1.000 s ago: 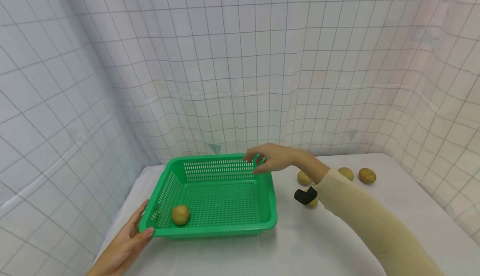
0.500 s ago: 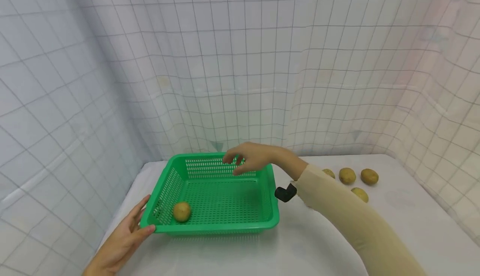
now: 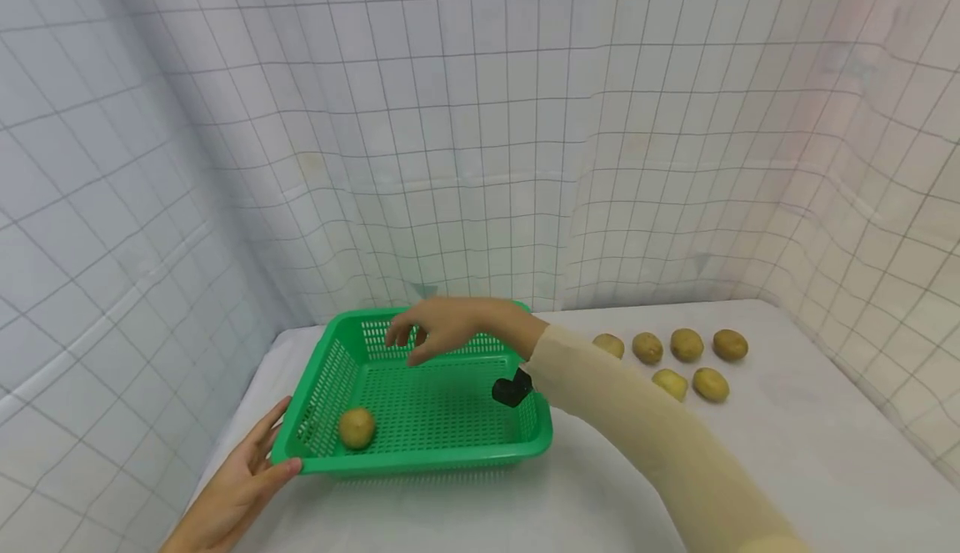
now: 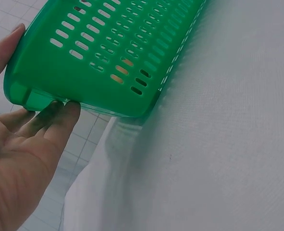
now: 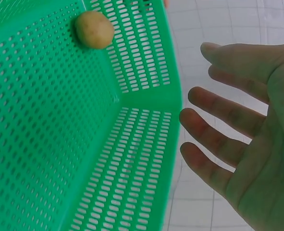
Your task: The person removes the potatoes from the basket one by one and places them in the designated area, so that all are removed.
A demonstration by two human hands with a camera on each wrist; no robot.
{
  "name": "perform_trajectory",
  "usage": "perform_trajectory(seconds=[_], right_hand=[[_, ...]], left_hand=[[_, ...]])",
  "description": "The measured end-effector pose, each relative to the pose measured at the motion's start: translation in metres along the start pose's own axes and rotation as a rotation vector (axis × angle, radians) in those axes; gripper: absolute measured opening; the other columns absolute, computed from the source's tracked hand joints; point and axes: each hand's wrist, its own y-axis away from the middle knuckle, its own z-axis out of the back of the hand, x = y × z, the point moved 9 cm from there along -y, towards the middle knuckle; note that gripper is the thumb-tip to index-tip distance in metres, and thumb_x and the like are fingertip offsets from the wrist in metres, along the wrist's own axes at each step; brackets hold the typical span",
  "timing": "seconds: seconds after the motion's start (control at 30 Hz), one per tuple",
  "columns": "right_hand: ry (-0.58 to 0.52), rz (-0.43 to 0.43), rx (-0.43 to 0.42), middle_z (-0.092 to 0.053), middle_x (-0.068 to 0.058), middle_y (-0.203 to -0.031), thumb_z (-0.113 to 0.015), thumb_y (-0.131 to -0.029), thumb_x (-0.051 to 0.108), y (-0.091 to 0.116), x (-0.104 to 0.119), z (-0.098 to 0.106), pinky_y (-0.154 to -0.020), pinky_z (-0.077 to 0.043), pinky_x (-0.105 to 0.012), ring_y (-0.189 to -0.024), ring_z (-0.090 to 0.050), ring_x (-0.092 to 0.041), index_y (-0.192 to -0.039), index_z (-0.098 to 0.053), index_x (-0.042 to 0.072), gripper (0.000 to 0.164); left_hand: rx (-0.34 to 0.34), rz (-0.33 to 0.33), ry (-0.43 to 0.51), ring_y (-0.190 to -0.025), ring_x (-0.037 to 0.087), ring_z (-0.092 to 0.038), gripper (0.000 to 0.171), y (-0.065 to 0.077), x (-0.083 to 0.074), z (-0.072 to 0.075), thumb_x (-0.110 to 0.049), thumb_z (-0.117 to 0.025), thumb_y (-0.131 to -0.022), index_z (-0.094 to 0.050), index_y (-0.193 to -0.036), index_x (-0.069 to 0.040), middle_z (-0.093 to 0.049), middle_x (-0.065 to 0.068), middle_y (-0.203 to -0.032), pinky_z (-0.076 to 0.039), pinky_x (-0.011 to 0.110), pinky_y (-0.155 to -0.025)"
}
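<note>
A green plastic basket [image 3: 420, 459] with slotted walls stands on the white-covered table. One round potato [image 3: 357, 428] sits inside it, near the front left corner. My left hand [image 3: 243, 482] grips that corner. In the left wrist view, the thumb lies against the rim, while other fingers [image 4: 65, 122] touch the underside of its lip. Over the back part of the basket hovers my right hand [image 3: 438, 324], holding nothing. Its fingers [image 5: 214, 139] are spread and slightly bent in the right wrist view. The right forearm hides part of the basket's right side.
Several loose potatoes [image 3: 686, 344] lie on the table [image 3: 817, 403] to the right of the basket, in two rough rows. The right sleeve [image 3: 622, 419] passes in front of them. White grid-patterned curtains [image 3: 480, 119] stand behind the table and at both sides.
My right hand has moved left across the basket from its back right corner. More potatoes show as the arm has uncovered them. The left hand keeps its hold.
</note>
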Motion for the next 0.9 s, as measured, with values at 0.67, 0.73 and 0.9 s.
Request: perform_trajectory(seconds=[0.67,0.73,0.9], right_hand=[[-0.145,0.058,0.016,-0.064,-0.004,-0.132,-0.071,-0.101,0.017,-0.061,-0.015,-0.049,-0.094,-0.047,-0.016,-0.121,-0.061,-0.017,-0.137,-0.063,0.008,0.038],[-0.129,0.069,0.04,-0.063,-0.006,-0.135,-0.072,-0.1,0.016,-0.071,-0.011,-0.056,-0.094,-0.047,-0.016,-0.122,-0.061,-0.017,-0.139,-0.062,0.007,0.041],[-0.076,0.09,0.127,-0.06,-0.001,-0.14,-0.077,-0.097,0.017,-0.093,-0.001,-0.084,-0.098,-0.045,-0.016,-0.125,-0.054,-0.007,-0.141,-0.061,0.01,0.048]], left_hand=[[0.009,-0.002,0.03,-0.136,-0.001,-0.043,0.084,0.0,-0.004,-0.004,-0.001,-0.048,-0.108,0.01,-0.166,-0.019,0.009,0.025,-0.168,-0.043,0.023,-0.106],[0.003,-0.006,0.029,-0.137,0.001,-0.044,0.084,0.0,-0.006,-0.003,-0.001,-0.049,-0.108,0.009,-0.167,-0.018,0.007,0.024,-0.167,-0.043,0.023,-0.106],[0.009,0.013,0.027,-0.137,0.004,-0.045,0.083,0.005,-0.003,-0.004,0.0,-0.048,-0.108,0.009,-0.167,-0.018,0.002,0.021,-0.167,-0.043,0.024,-0.107]])
